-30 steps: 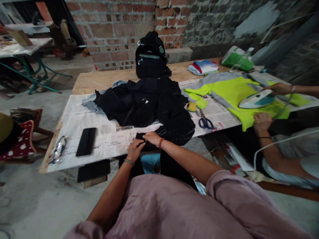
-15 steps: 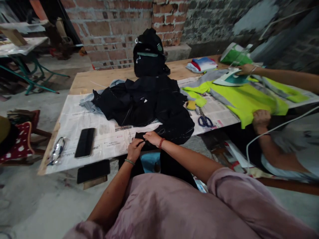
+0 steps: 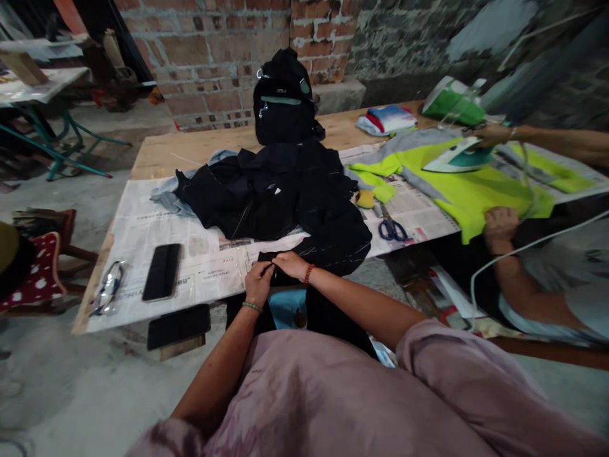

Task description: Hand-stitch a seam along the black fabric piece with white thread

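Note:
At the front edge of the table, my left hand (image 3: 258, 284) and my right hand (image 3: 292, 266) meet, fingertips almost touching. Both pinch the near edge of a black garment (image 3: 328, 247), which has white stitch lines along it. Whether a needle or thread is between the fingers is too small to make out. The rest of the dark cloth lies heaped beyond my hands, with a light grey-blue cloth (image 3: 166, 195) showing beneath its left side. Scissors with dark blue handles (image 3: 392, 230) lie right of the heap, beside a small yellow piece (image 3: 365, 198).
Newspaper (image 3: 128, 216) covers the table, where a phone (image 3: 162, 271) and glasses (image 3: 110, 285) lie at left. A second phone (image 3: 178, 327) sits lower. Behind stands a black backpack (image 3: 283, 101). At right, a co-worker's hand holds an iron (image 3: 459, 157) on a yellow-green garment (image 3: 442, 190).
My left hand has shifted slightly up and right, its fingers closer to my right hand. My right hand has barely moved. The co-worker's iron has slid to the right across the yellow-green garment.

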`<state>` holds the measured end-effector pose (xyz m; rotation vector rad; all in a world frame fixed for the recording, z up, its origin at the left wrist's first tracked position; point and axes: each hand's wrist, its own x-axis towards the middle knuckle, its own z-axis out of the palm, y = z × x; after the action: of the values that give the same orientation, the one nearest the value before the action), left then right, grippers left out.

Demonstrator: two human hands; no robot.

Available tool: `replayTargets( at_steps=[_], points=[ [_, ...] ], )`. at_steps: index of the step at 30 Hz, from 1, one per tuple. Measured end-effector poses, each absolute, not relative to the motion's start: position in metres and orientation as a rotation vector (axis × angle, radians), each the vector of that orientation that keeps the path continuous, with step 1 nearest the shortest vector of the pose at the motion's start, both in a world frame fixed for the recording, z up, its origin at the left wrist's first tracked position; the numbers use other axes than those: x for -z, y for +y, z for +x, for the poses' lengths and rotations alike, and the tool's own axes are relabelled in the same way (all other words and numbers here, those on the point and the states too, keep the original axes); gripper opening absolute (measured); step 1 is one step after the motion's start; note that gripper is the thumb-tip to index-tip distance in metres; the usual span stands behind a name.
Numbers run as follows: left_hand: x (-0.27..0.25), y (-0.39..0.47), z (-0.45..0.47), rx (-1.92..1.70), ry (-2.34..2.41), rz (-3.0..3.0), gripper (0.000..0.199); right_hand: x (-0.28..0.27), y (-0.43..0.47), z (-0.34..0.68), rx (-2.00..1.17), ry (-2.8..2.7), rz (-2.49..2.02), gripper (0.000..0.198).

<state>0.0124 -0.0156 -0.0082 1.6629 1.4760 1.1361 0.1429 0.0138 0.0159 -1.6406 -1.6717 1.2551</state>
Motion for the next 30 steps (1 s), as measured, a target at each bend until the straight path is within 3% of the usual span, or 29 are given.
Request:
replayTargets(
  at_steps=[9, 11, 17, 19, 24, 30],
  points=[
    [0.009, -0.011, 0.005, -1.023, 1.496, 1.570, 0.015, -0.011, 0.017, 0.148, -1.568, -1.367, -1.440, 0.023],
    [0.010, -0.010, 0.002, -1.020, 1.466, 1.543, 0.015, -0.016, 0.016, 0.156, -1.468, -1.256, -1.352, 0.024],
    [0.011, -0.008, -0.001, -1.051, 1.421, 1.442, 0.018, -0.045, -0.011, 0.189, -0.782, -1.286, -1.327, 0.019],
    [0.010, -0.008, -0.001, -1.077, 1.392, 1.445, 0.017, -0.043, -0.030, 0.187, -0.902, -1.326, -1.390, 0.020],
    [0.005, -0.011, -0.003, -1.077, 1.250, 1.634, 0.012, -0.015, -0.065, 0.154, -1.578, -1.228, -1.443, 0.019],
    [-0.002, -0.015, -0.007, -1.019, 1.149, 1.813, 0.011, -0.010, -0.054, 0.132, -1.741, -0.843, -1.392, 0.019]
  ],
)
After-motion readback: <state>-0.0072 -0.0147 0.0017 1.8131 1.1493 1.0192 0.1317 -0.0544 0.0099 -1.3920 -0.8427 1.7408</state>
